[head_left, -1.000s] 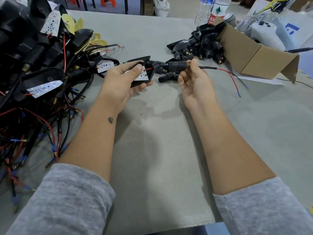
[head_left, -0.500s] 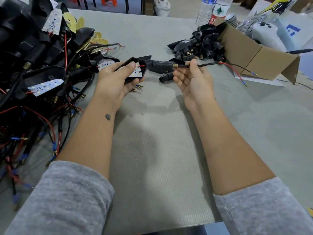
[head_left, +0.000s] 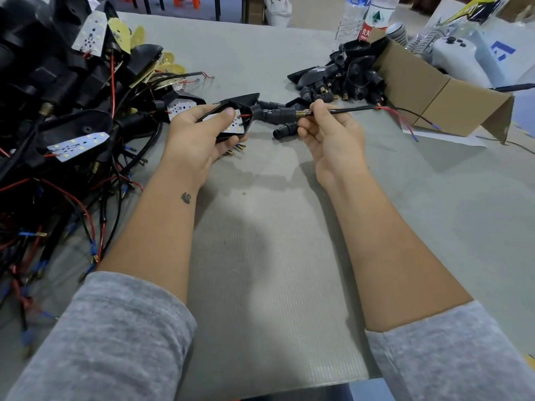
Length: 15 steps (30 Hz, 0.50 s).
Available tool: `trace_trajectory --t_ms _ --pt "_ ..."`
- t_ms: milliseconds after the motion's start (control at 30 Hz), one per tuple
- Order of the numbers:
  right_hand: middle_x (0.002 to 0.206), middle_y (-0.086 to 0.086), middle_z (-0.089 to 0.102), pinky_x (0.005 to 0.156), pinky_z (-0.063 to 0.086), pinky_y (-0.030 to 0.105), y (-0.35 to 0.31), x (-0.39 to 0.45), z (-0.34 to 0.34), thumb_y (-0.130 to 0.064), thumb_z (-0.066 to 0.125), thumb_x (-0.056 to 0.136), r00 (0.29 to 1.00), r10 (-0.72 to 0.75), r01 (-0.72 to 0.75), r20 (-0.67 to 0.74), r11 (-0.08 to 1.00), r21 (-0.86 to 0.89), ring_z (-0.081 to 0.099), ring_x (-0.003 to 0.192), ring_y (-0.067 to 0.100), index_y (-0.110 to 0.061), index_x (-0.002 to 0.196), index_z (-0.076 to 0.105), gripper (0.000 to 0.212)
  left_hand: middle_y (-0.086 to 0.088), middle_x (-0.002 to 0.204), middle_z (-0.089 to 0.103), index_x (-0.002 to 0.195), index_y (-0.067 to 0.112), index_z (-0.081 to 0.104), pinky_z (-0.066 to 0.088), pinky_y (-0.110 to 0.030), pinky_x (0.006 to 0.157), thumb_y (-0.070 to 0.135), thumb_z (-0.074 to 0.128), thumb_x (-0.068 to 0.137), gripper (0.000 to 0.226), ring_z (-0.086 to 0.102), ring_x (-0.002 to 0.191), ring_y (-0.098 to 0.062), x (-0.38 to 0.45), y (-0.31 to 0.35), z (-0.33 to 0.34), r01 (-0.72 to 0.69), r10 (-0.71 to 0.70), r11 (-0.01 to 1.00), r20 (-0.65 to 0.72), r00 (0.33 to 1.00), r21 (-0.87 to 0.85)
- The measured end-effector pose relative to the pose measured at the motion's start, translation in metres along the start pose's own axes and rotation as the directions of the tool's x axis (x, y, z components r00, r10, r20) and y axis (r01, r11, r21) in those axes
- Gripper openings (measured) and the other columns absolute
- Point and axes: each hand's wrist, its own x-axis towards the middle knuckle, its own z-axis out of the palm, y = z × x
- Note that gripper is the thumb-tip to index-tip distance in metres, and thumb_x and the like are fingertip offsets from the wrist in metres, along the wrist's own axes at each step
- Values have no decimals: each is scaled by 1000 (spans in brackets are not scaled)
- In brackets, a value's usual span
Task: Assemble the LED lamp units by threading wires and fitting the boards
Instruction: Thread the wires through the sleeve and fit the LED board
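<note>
Compared with one second ago, both hands are now higher and further from the body, and the sheathed wire (head_left: pixel 341 112) is pulled out longer to the right, so its red and black ends reach toward the cardboard box (head_left: pixel 445 96).

Closest to the person, both forearms lie forward over the grey table (head_left: pixel 275 270), sleeves pushed up. The left hand (head_left: pixel 199 134) grips the black lamp housing (head_left: pixel 240 105) from below, and its thumb presses the white LED board (head_left: pixel 236 123) flat in the shell. The right hand (head_left: pixel 330 131), palm turned up, pinches the wire just behind the brass threaded end (head_left: pixel 299 113) of the stem, with the other fingers loosely curled.

In my judgement the step is drawing the wire through the stem. To do it well, pull straight along the stem, slowly, and keep the thumb on the board so the red lead beside it does not tear.

Beyond the fingertips of the right hand lies a heap of empty black housings (head_left: pixel 341 79). To the left of the left hand is a pile of finished units (head_left: pixel 66 111).
</note>
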Motion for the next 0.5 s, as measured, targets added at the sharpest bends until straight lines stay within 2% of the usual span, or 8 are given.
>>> trace_trajectory --t_ms 200,267,367,500 --pt "73 4 59 63 51 21 -1 -4 -2 -10 63 94 1000 6 -6 -1 1000 -8 55 64 11 -7 87 61 8 -11 99 66 108 3 61 51 -15 55 8 64 91 17 72 69 -22 -2 0 1 4 -4 1000 13 1000 9" --pt "72 4 58 61 50 20 -2 -4 -2 -12 64 93 1000 11 -11 -1 1000 -14 54 61 11 -7 87 61 9 -10 96 67 105 4 61 51 -15 55 8 64 92 14 72 69 -22 -2 0 0 2 -2 1000 13 1000 6" --pt "68 4 57 57 48 20 -3 -4 -2 -13 67 91 1000 18 -18 -22 1000 -1 52 57 10 -7 83 60 12 -8 91 68 95 8 63 51 -15 53 8 64 92 4 72 67 -23 -5 3 0 15 -17 999 68 998 32" --pt "65 2 55 55 46 20 -2 -1 -4 -19 72 88 994 -1 -6 -108 998 -60 50 54 8 -10 75 60 20 -9 85 68 106 3 61 49 -14 48 8 63 91 15 71 61 -21 -9 4 1 40 -54 995 154 987 93"
